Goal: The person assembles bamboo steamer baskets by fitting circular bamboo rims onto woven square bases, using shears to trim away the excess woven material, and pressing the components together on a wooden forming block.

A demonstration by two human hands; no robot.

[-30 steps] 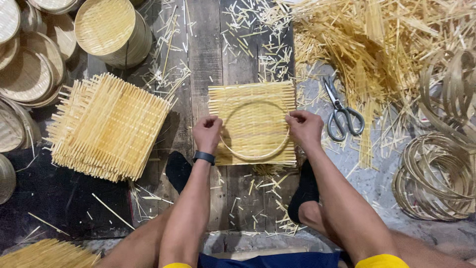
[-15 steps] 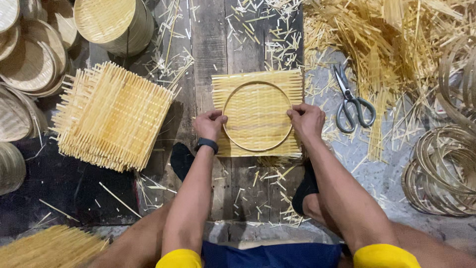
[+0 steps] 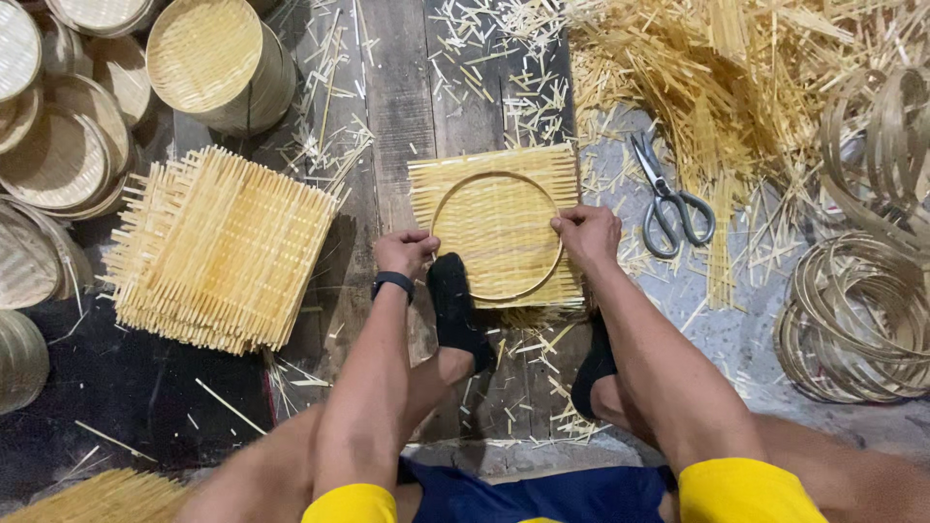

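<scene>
- Floor (image 3: 407, 87): dark, worn wooden planks running away from me, strewn with short pale splinters.
- Loose bamboo slivers (image 3: 736, 87): a big tangled heap far right, thin and straw-coloured, spilling toward the mat's right edge.
- Stack of woven mats (image 3: 223, 250): left of my left arm, well apart from the work; square, slat ends bristling at every edge, turned slightly askew.
- Round woven trays (image 3: 208, 58): piled upper left, shallow, basket-textured.
- Coiled bamboo hoops (image 3: 857, 320): far right, thin flat strips in loose rings.
- Woven mat (image 3: 496, 223): lies flat on the planks straight ahead of me, between my hands. Nearly square, a little wider than deep; its slats run left to right, fringed ends pointing to either side.
- Bamboo ring (image 3: 496, 235): a thin hoop lying flat on the mat, roughly centred, its near arc close to the mat's near edge.
- Left foot (image 3: 453, 310): in a dark sock, toe resting on the mat's near left corner, crowding my left hand.
- Scissors (image 3: 668, 199): grey metal, just right of the mat, blades pointing away from me, closed.
- Left hand (image 3: 404, 252): fingers curled narrow, pinching the ring's left side against the mat; dark wristband below.
- Right hand (image 3: 588, 235): fingers curled, gripping the ring's right side.
</scene>
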